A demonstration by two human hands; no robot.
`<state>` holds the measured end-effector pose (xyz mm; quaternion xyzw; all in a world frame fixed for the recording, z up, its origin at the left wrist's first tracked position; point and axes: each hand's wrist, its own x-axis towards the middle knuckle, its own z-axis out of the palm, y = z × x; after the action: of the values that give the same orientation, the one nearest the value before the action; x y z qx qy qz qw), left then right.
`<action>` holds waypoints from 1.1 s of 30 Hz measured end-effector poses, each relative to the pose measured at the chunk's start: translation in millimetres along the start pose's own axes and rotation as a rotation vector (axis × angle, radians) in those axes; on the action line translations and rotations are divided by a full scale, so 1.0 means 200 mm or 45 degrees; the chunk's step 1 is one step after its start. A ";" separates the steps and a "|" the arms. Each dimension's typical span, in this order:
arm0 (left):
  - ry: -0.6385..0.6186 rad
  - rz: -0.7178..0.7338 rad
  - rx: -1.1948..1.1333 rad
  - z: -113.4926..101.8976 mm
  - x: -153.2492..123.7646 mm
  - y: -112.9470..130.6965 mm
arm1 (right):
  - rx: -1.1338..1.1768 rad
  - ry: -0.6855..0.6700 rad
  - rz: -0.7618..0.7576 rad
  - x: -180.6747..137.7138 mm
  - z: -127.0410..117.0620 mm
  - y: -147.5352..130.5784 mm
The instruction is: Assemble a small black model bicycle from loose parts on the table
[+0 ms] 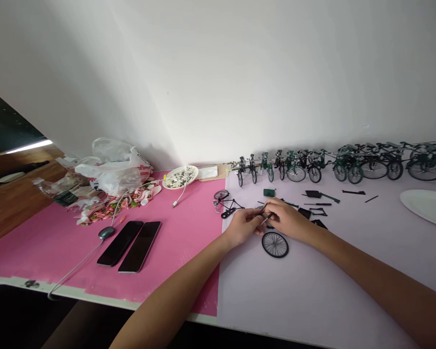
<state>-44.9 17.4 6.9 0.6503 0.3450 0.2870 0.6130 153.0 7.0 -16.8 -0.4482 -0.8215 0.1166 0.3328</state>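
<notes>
Both hands meet over the pale sheet, fingers closed around a small dark model bicycle part [267, 218] whose exact kind is partly hidden. My left hand [244, 226] pinches it from the left, and my right hand [284, 219] grips it from the right. Just below them a loose black spoked wheel [275, 245] lies flat. To the left of my left hand rests a partly built model bicycle frame [230, 206] with one wheel on it. Beyond the hands is a small dark green part [269, 192]. Black and green pieces [313, 194] lie scattered past my right hand.
Several finished model bicycles [296, 172] stand along the wall. A white plate [427, 206] is at the right. On the pink surface [181, 232] are two phones [140, 247], a cable with a dark puck [106, 233], plastic bags [119, 167], litter, and a bowl of scraps [165, 183].
</notes>
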 end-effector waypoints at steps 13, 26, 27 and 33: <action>-0.022 0.033 0.081 0.00 0.00 -0.02 | -0.036 -0.007 -0.019 0.00 0.00 -0.01; -0.023 0.030 0.064 0.00 0.00 -0.01 | -0.055 -0.002 -0.025 0.01 0.01 -0.01; -0.023 0.030 0.063 0.00 0.00 -0.02 | -0.052 -0.001 -0.025 0.01 0.01 0.00; -0.024 0.033 0.062 0.00 0.01 -0.03 | -0.037 0.007 -0.022 0.01 0.00 0.00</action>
<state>-44.5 19.0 1.4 0.6722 0.3376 0.2804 0.5963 151.4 7.6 -16.5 -0.4462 -0.8260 0.1006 0.3293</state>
